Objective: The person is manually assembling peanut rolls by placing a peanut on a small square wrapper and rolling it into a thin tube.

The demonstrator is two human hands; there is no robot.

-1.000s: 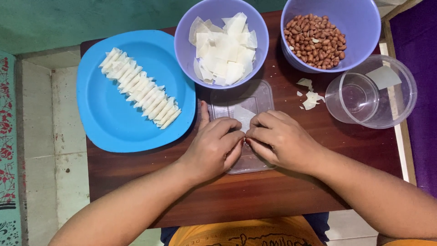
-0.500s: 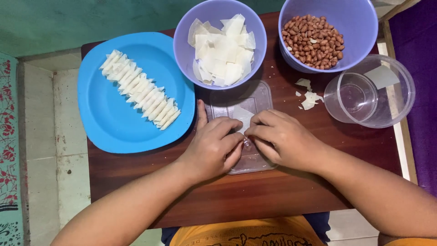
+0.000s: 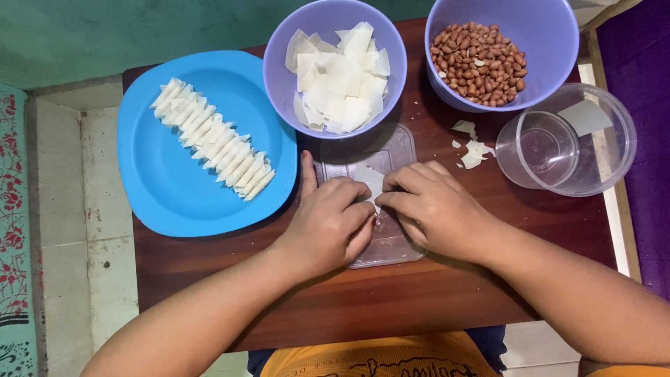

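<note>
Far left on the dark wooden desk (image 3: 209, 279): round blue plastic plate (image 3: 160, 188) carrying a diagonal row of finished rolled white wrappers (image 3: 213, 138), roughly twenty. Centre far: lilac plastic bowl (image 3: 279, 77) well stocked with flat white wrapper squares (image 3: 342, 77), so by my judgement much rolling remains. Near centre: clear plastic lid (image 3: 391, 248) serving as work surface. Left hand (image 3: 328, 223) and right hand (image 3: 436, 209) meet over it, fingers pinched on one small white wrapper piece (image 3: 368, 178), mid-fold. Right far: second lilac bowl (image 3: 551, 42) holding red-skinned peanuts (image 3: 478, 63), plentiful. Wrapper scraps (image 3: 471, 148) beside it. Far right: clear plastic tub (image 3: 593, 139) with an empty clear cup (image 3: 544, 146) inside.
</note>
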